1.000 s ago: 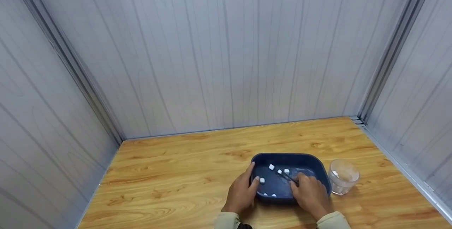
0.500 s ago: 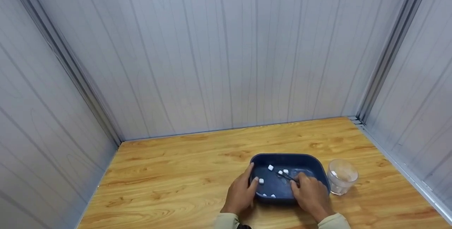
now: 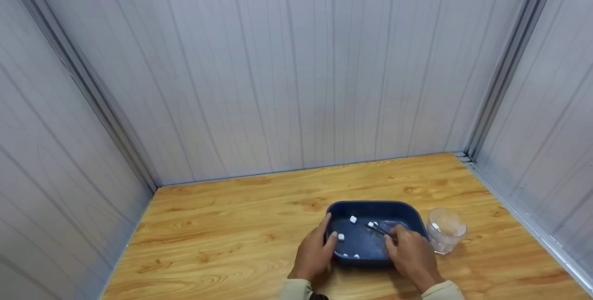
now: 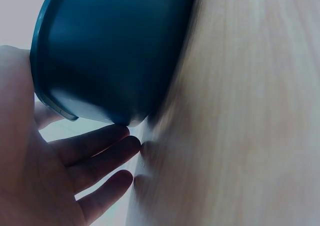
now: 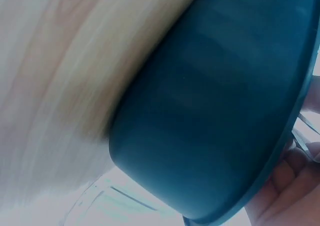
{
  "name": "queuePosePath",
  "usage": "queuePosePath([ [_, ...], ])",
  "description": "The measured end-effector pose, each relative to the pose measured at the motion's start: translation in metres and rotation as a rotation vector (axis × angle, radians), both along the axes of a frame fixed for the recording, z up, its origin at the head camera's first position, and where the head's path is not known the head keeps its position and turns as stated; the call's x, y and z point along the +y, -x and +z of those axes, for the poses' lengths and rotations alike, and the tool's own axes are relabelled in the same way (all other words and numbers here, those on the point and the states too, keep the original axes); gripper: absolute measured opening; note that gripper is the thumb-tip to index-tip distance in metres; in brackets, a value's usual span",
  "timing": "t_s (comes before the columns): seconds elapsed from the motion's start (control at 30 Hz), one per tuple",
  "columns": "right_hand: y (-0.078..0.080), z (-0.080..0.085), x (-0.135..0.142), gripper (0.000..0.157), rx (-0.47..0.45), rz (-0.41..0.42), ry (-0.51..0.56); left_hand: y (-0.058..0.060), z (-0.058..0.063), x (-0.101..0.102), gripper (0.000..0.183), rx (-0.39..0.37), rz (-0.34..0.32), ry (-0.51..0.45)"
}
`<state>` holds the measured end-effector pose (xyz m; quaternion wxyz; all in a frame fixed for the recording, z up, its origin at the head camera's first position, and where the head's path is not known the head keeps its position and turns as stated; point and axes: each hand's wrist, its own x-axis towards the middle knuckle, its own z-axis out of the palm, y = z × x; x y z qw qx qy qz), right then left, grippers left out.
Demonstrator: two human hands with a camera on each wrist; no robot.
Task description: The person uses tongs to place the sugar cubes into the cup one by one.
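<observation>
My left hand (image 3: 314,253) holds the left side of a dark blue rectangular basin (image 3: 334,208), thumb at the rim and fingers along the outside. In the left wrist view, several fingers (image 4: 107,151) lie fairly straight beneath the basin's wall. My right hand (image 3: 411,254) pinches dark tweezers (image 3: 382,231) over the basin's right front. Their tips are right at a small white cube (image 3: 370,224), which partly covers another one behind it. A white cube (image 3: 353,219) lies farther back, and one (image 3: 341,237) sits near my left thumb. Two white bits (image 3: 356,256) show at the front wall.
A clear glass (image 3: 445,231) stands close to the basin's right side, with something white (image 3: 435,227) inside. Wood-grain table surface (image 3: 222,230) stretches to the left. Pale panels (image 3: 296,68) wall in the table at the back and both sides.
My right hand and the tweezers have shifted slightly right within the basin. The cube at the tips has moved right, against the neighbouring cube. My left hand keeps its hold on the basin.
</observation>
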<state>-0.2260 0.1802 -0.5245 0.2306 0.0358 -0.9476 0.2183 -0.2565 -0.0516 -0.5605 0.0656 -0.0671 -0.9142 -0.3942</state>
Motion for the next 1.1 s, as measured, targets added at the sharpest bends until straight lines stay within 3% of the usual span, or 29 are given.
queuePosePath([
  [0.43, -0.004, 0.004, 0.006, 0.013, 0.138, 0.008, 0.021, -0.001, 0.000, -0.001, 0.051, 0.043, -0.016, -0.008],
  [0.87, -0.010, 0.006, 0.013, 0.012, 0.167, -0.007, 0.051, -0.002, 0.000, -0.002, 0.054, 0.014, -0.017, -0.010],
  [1.1, -0.014, 0.004, 0.017, 0.012, 0.163, -0.022, 0.063, -0.001, -0.001, -0.002, 0.053, 0.034, -0.012, 0.000],
])
